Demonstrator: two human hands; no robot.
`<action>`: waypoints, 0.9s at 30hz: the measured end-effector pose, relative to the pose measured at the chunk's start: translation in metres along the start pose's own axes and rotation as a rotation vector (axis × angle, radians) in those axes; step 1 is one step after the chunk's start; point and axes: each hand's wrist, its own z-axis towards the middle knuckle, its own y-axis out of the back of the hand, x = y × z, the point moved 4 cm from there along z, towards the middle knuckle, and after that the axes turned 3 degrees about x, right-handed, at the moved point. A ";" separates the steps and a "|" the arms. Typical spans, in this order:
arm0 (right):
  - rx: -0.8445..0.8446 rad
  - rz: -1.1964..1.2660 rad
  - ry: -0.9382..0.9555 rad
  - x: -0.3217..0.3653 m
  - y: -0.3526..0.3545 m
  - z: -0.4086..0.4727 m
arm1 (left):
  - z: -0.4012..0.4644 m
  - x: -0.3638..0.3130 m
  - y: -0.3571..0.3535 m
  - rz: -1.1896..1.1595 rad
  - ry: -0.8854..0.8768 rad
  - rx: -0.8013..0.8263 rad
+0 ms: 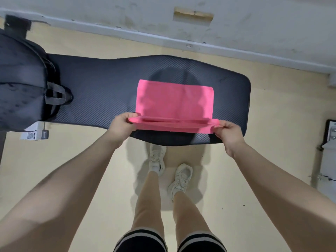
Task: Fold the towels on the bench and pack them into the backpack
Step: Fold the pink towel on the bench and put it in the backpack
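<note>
Both hands, left [122, 124] & right [229, 132], pinch towel [174, 102] near corners on table [101, 84]; soft, light, floppy, so grip corners.

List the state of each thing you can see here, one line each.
Towel: pink, partly folded, lying flat on the bench, near edge lifted.
Left hand: pinching the towel's near left corner.
Right hand: pinching the towel's near right corner.
Backpack: on the bench's left end; whether it is open cannot be told.
Bench: black, padded, flat.
</note>
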 end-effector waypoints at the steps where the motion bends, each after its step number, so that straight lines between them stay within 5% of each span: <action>1: -0.018 -0.029 0.010 0.004 -0.002 0.006 | 0.007 -0.004 0.001 0.085 -0.023 -0.020; 7: -0.198 -0.364 0.161 0.035 -0.012 0.048 | 0.067 -0.026 0.015 0.255 -0.102 -0.043; 19: 0.009 -0.886 0.352 0.075 -0.038 0.112 | 0.156 -0.050 0.014 0.496 -0.275 0.056; 24: 0.030 -0.817 0.288 0.078 -0.037 0.120 | 0.157 -0.058 0.008 0.477 -0.330 0.031; 27: -0.006 -0.543 0.199 0.084 -0.027 0.121 | 0.158 -0.065 0.006 0.500 -0.364 0.045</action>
